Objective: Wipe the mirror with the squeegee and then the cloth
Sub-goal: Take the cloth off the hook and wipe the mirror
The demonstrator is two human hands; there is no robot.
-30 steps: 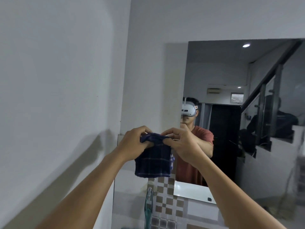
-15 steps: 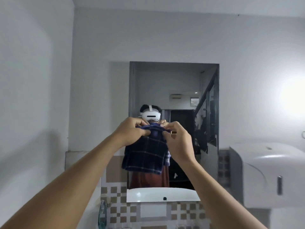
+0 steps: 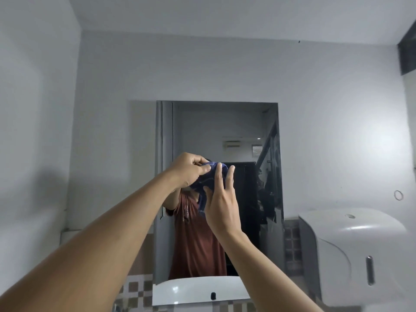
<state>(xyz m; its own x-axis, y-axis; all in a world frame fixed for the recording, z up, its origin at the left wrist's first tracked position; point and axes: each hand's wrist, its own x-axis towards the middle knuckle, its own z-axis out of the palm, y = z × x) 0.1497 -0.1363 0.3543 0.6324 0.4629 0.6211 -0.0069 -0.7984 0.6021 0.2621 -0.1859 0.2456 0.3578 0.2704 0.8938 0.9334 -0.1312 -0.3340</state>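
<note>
A rectangular frameless mirror [image 3: 243, 131] hangs on the grey wall straight ahead. In front of its middle I hold a dark blue checked cloth [image 3: 208, 180], now bunched up. My left hand [image 3: 191, 168] grips the cloth's top with curled fingers and thumb. My right hand [image 3: 221, 203] is raised beside it with fingers straight and upright, its palm against the cloth. Most of the cloth is hidden behind my two hands. No squeegee is in view.
A white paper dispenser [image 3: 351, 255] is mounted on the wall to the right of the mirror. The mirror reflects a white basin [image 3: 198, 289] at its bottom edge. Checked tiles [image 3: 137, 289] run below. A side wall stands close on the left.
The view has tilted up and centred on the mirror. The hanging cloth has been gathered into a bunch. My right hand let go of its pinch and straightened its fingers.
</note>
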